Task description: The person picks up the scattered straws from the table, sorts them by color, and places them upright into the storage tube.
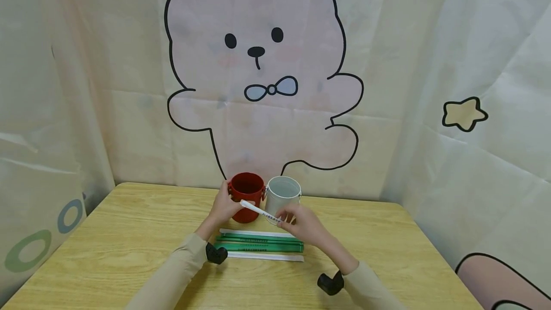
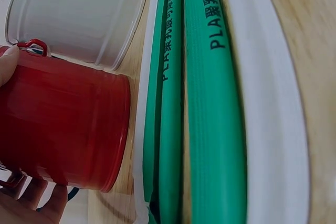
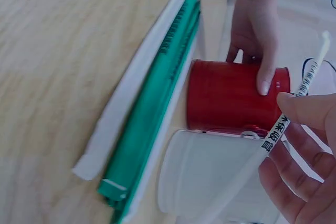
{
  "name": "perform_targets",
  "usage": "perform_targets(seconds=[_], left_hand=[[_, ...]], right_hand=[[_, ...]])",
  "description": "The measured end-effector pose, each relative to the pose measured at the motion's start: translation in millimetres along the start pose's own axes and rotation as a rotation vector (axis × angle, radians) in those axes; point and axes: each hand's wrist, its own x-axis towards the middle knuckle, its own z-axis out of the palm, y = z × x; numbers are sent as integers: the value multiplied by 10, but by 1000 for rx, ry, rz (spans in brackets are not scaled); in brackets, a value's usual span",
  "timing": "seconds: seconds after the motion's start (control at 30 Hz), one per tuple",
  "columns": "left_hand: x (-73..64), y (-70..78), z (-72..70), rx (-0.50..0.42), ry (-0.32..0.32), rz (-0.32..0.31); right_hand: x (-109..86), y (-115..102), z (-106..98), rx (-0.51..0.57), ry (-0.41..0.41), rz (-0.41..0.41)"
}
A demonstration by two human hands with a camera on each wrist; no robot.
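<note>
My left hand (image 1: 223, 208) grips the upright red metal bucket (image 1: 246, 217), thumb on the near side and fingers round the far side. Pinched between the thumb and fingers of my right hand (image 1: 304, 224) is a white paper-wrapped straw (image 3: 275, 134) with dark printed characters. It slants across the front of both buckets in the head view, its far end near my left thumb. The white bucket (image 1: 281, 201) stands directly right of the red one, with my right fingers overlapping its lower front. Both buckets have small side handle loops.
In front of the buckets lie several green-wrapped straws (image 1: 260, 247) side by side, printed with PLA. White-wrapped straws (image 1: 269, 256) flank them along both edges. All rest on the wooden table (image 1: 142, 233); a cartoon-printed curtain (image 1: 258, 133) hangs behind.
</note>
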Motion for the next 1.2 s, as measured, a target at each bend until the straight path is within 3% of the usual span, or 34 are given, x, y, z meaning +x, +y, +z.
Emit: perform_targets(seconds=[0.23, 0.53, 0.67, 0.87, 1.03, 1.2], left_hand=[[18, 1, -6, -22, -16, -5], [21, -10, -12, -4, -19, 43], [-14, 83, -37, -39, -46, -2], [27, -4, -9, -31, -34, -8], [30, -20, -4, -21, -26, 0], [27, -32, -5, -16, -22, -15]], right_hand=[[135, -118, -105, 46, 70, 16], [321, -235, -197, 128, 158, -6], [398, -260, -234, 166, 180, -9], [517, -293, -282, 217, 211, -3], [603, -344, -309, 232, 281, 3], [665, -419, -321, 286, 403, -24]])
